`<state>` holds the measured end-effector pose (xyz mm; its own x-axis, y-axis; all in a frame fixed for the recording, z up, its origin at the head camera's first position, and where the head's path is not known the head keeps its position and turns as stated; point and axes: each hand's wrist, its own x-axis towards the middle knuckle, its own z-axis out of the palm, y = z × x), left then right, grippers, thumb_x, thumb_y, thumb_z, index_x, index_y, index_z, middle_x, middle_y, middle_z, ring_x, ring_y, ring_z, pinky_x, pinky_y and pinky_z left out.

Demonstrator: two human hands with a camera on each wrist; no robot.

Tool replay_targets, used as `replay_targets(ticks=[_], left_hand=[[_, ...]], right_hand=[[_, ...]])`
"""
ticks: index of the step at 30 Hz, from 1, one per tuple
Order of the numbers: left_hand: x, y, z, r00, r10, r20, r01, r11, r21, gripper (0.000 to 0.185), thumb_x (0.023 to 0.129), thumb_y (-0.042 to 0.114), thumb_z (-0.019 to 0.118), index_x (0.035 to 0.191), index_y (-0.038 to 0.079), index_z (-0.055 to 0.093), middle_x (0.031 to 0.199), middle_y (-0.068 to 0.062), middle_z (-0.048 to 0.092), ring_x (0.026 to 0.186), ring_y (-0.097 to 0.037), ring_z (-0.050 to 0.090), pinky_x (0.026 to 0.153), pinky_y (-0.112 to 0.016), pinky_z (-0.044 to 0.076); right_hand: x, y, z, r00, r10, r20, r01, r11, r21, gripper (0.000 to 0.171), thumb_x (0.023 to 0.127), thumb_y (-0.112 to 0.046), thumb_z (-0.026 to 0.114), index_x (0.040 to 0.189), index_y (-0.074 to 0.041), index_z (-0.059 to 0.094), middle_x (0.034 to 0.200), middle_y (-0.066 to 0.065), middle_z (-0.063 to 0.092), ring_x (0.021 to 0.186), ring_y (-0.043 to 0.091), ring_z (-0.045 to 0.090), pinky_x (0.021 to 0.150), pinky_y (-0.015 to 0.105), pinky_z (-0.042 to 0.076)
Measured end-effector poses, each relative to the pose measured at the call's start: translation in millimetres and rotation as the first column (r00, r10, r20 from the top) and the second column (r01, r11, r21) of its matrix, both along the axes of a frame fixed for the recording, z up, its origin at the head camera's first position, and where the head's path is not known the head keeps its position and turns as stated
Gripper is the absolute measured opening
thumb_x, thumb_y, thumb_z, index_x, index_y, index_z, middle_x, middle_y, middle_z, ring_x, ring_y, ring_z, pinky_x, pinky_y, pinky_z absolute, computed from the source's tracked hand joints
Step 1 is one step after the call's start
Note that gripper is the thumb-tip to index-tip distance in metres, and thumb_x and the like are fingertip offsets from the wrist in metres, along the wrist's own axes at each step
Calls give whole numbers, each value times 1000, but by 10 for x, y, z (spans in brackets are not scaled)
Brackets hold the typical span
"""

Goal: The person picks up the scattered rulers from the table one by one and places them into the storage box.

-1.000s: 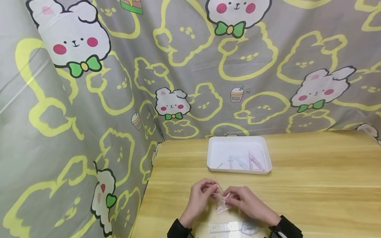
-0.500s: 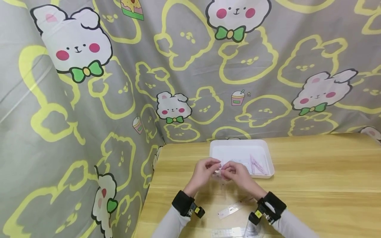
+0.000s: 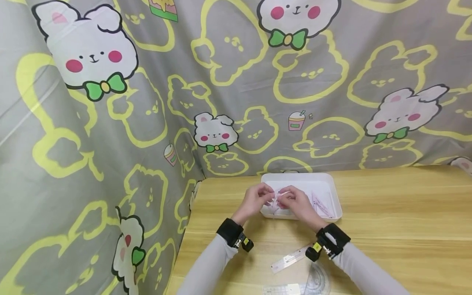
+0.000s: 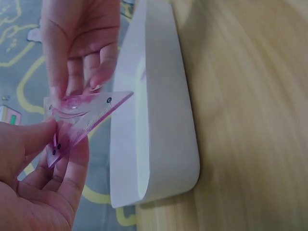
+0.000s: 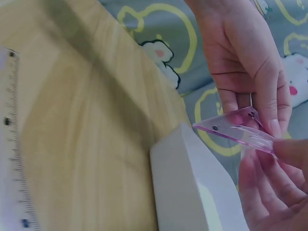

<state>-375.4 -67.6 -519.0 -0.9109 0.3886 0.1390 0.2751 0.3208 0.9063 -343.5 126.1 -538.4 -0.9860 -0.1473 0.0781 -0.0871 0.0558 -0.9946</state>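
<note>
A clear pink set square [image 4: 79, 115] is held between both hands above the white tray [image 3: 333, 192]. My left hand [image 3: 254, 200] pinches one corner between thumb and fingers; in the left wrist view its thumb presses the near edge. From the other side, my right hand [image 3: 296, 201] pinches the set square too, with the thumb on top in the right wrist view. Both hands overlap the tray's left half in the head view. Another pink set square [image 3: 321, 206] lies in the tray's right part.
A clear straight ruler [image 3: 289, 259] lies slanted on the wooden table [image 3: 398, 229]. Nearer the front edge are a clear protractor [image 3: 318, 280] and another clear ruler [image 3: 278, 290]. A patterned curtain [image 3: 258, 94] hangs behind and to the left of the table.
Both hands have moved forward from the table's near part to over the tray, with the set square held between them. The slanted ruler, earlier partly covered by the hands, now shows on the table.
</note>
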Motion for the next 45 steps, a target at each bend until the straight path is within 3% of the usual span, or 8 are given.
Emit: replay_targets(ticks=[3, 8, 14, 20, 26, 32, 38, 45], left_hand=[[-123, 29, 4, 1000, -8, 4, 8, 999, -50, 5, 99, 5, 70, 103, 1, 72, 89, -9, 75, 75, -11, 68, 68, -26, 60], [-282, 59, -58, 1000, -7, -2, 6, 993, -114, 9, 101, 7, 69, 107, 2, 74, 97, -9, 76, 79, -11, 70, 70, -26, 60], [-402, 56, -231, 998, 47, -49, -55, 982, -183, 7, 97, 5, 72, 104, 2, 72, 97, -7, 76, 79, -10, 70, 73, -23, 57], [-476, 100, -311, 985, 22, -171, -80, 938, -337, 4, 95, 4, 75, 98, 5, 72, 98, -7, 76, 91, -14, 70, 82, -24, 56], [-515, 201, -344, 957, -37, -286, -114, 861, -495, 5, 93, 0, 74, 96, 4, 75, 96, -8, 78, 92, -20, 71, 83, -26, 54], [-450, 381, -415, 951, 7, -308, -207, 755, -622, 13, 89, -4, 70, 89, 8, 73, 85, -1, 71, 82, -17, 64, 77, -27, 53], [-410, 491, -412, 949, -3, -316, -247, 616, -748, 16, 93, 3, 69, 82, 13, 63, 75, 1, 60, 68, -15, 56, 64, -30, 48], [-411, 529, -407, 917, -86, -390, -313, 453, -835, 7, 96, 15, 70, 88, 15, 70, 82, -1, 69, 80, -18, 67, 71, -32, 54]], right_hand=[[-141, 30, 4, 999, -44, 19, 45, 998, -40, 30, 102, -1, 64, 126, 12, 55, 103, 28, 73, 80, 10, 73, 76, 24, 61], [-328, 78, -29, 996, -77, 36, 79, 996, -44, 28, 101, 0, 65, 123, 14, 55, 105, 33, 70, 79, 13, 74, 76, 25, 61], [-432, 138, -173, 992, -121, 31, 116, 984, 135, 17, 100, -3, 68, 110, 10, 64, 101, 25, 72, 80, 14, 74, 73, 20, 59], [-546, 257, -337, 990, -117, -75, 136, 925, 356, 9, 95, -10, 75, 96, -1, 73, 89, 12, 76, 80, 16, 68, 75, 27, 52], [-678, 364, -372, 980, -5, -200, 115, 831, 544, 7, 93, -10, 75, 90, -4, 76, 82, 5, 74, 80, 21, 67, 78, 41, 51], [-749, 365, -421, 966, 94, -243, 76, 791, 607, 6, 92, -3, 71, 87, -2, 75, 82, 8, 73, 79, 24, 67, 77, 44, 53], [-771, 322, -464, 944, 166, -284, 63, 754, 653, 7, 92, 0, 69, 89, -1, 76, 85, 9, 74, 84, 29, 69, 82, 49, 55], [-758, 272, -412, 910, 233, -342, 82, 710, 700, 7, 90, 2, 70, 90, 0, 77, 81, 9, 69, 79, 29, 64, 79, 50, 53]])
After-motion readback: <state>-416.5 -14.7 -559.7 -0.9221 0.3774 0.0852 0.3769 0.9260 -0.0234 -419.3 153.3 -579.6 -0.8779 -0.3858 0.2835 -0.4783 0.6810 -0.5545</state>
